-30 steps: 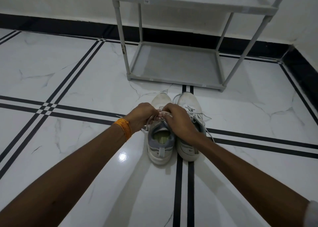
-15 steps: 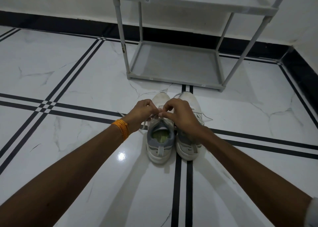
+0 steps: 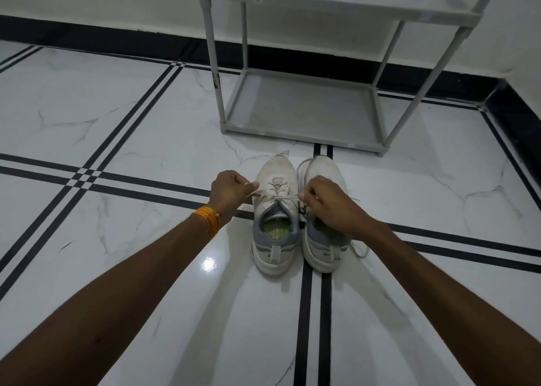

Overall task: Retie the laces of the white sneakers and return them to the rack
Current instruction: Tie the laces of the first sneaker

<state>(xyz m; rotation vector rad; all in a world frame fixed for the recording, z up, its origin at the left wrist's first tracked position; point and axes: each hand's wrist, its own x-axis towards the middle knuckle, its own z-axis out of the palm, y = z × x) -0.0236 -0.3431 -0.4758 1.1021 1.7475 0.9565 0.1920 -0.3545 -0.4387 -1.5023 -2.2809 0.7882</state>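
Note:
Two white sneakers stand side by side on the floor, toes pointing at the rack. The left sneaker has its lace stretched taut across the tongue. My left hand pinches one lace end left of that shoe. My right hand pinches the other end and lies over the right sneaker, hiding its tongue. The right sneaker's lace trails loose on the floor at its right side. The grey rack stands just beyond the toes.
White marble floor with black double stripes running under the shoes. A black skirting and white wall lie behind the rack, with a corner at the right. An orange thread band circles my left wrist.
My hands, which were bunched together over the left sneaker's tongue, have drawn apart sideways, pulling the lace out straight and taut between them.

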